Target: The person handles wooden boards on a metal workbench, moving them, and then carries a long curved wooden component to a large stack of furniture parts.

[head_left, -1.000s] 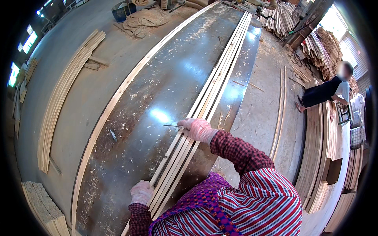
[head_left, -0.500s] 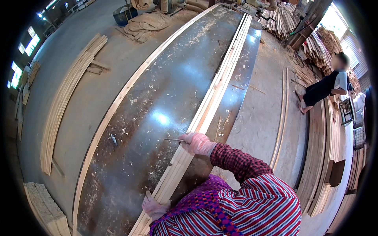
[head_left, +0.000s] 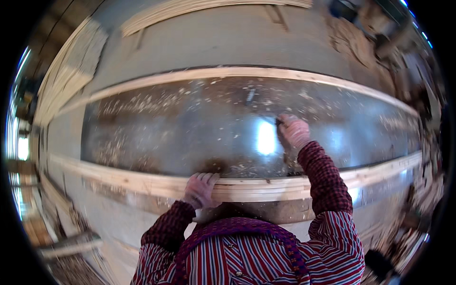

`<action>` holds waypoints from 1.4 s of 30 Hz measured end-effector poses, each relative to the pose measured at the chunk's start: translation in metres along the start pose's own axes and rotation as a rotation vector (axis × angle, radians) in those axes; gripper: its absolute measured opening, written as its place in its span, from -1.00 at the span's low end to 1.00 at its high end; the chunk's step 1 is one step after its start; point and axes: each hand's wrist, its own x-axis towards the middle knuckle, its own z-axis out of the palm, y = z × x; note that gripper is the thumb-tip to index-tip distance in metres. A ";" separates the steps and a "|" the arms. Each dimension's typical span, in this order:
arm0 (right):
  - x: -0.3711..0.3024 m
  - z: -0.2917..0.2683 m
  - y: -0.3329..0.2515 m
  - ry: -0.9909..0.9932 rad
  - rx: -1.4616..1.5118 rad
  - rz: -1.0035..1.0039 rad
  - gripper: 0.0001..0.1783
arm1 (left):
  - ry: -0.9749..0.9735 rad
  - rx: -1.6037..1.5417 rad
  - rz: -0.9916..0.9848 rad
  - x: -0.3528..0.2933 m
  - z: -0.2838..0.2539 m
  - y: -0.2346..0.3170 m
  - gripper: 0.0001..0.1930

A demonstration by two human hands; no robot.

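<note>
Moderate, cool light — a hard white glare burns on the surface [head_left: 209,135], paler sheen to its right; a window [head_left: 23,148] at far left is blown out; blur smears the shavings [head_left: 147,103] and upper right — fisheye bows the wooden strips [head_left: 259,190] inside a black rim

Tabletop [head_left: 204,137]: dark, metal-looking sheet; glossy, gives back light in bright patches. 
Wood shavings [head_left: 156,102] on tabletop: pale, dry-looking flakes. 
Grouped strips [head_left: 261,190] along tabletop's near edge: pale wood, smooth-looking, matt. 
Single strip [head_left: 228,72] along tabletop's far edge: similar pale wood. 
Left hand [head_left: 199,189] at tabletop's near edge, right hand [head_left: 294,131] above tabletop: gloved in matt cloth. 
Floor [head_left: 213,40] beyond tabletop: grey, matt, concrete-looking.
</note>
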 end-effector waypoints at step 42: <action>-0.228 0.045 -0.112 -0.015 -0.319 -0.045 -0.36 | 0.567 -0.327 -0.197 -0.058 0.053 0.047 -0.12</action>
